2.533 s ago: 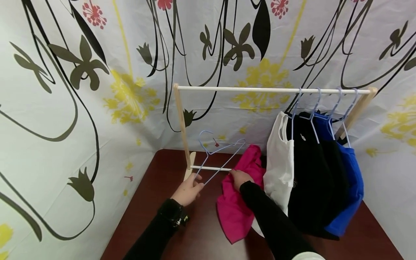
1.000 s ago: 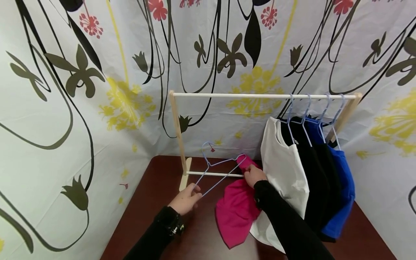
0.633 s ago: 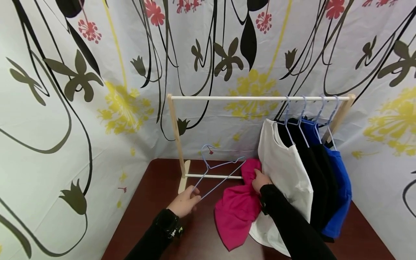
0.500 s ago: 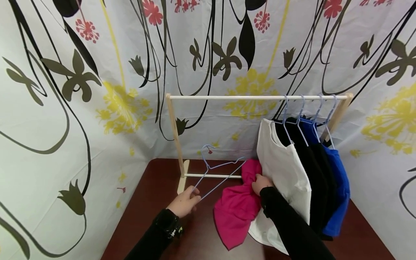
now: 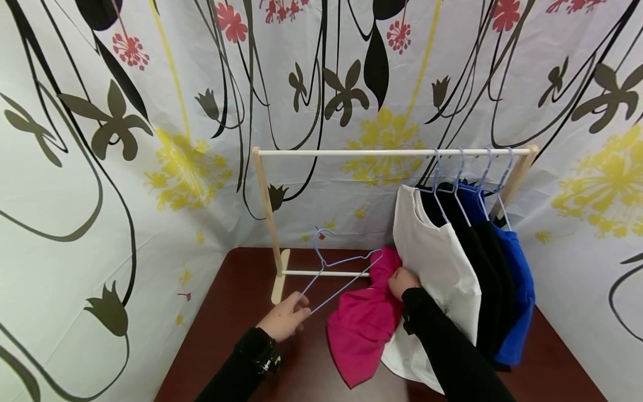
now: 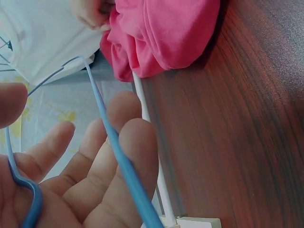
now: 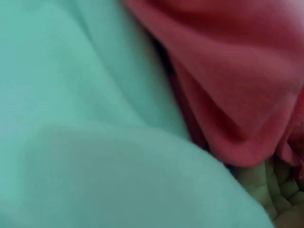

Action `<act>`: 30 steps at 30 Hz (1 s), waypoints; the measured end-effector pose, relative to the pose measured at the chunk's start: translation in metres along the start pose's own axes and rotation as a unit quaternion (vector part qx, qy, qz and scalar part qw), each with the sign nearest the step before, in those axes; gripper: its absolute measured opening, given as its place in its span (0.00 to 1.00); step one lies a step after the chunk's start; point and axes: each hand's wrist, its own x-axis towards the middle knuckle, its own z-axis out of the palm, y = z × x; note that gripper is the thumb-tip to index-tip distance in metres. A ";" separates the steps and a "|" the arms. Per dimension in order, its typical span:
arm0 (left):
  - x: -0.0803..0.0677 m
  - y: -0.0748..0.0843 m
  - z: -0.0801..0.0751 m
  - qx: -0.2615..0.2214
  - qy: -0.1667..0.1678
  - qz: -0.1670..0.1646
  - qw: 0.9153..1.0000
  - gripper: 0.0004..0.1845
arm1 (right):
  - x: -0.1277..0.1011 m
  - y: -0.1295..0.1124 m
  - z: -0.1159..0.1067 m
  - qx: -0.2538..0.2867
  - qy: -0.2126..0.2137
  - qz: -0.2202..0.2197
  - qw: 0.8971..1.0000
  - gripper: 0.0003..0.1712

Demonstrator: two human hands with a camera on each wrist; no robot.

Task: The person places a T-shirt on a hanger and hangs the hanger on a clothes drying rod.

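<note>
A thin blue clothes hanger (image 5: pixel 346 283) is held near one end by my left hand (image 5: pixel 283 319), its hook pointing up and away. In the left wrist view, the fingers curl round the hanger's lower bar (image 6: pixel 126 166). A pink garment (image 5: pixel 359 335) lies bunched on the table, and my right hand (image 5: pixel 403 283) grips its upper part. The hanger's far end appears beside the pink cloth; whether it is inside cannot be told. In the right wrist view, pink fabric (image 7: pixel 237 71) covers part of the right hand (image 7: pixel 280 199).
A small wooden rack has a white top rail (image 5: pixel 346 152) and a lower bar (image 5: pixel 326 273). On its right side hang a white sleeveless top (image 5: pixel 437 251), black garments (image 5: pixel 484 268) and a blue one (image 5: pixel 517 285). A patterned curtain (image 5: pixel 201 100) surrounds the brown table (image 5: pixel 241 290).
My right hand has shifted right along the pink garment to a gathered part beside the white top. The white top has swung to face forward more. The left hand keeps holding the hanger.
</note>
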 end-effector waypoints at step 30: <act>-0.015 0.018 -0.017 0.013 -0.021 0.026 0.999 0.14 | 0.011 -0.051 -0.055 0.169 0.081 0.086 0.978 0.23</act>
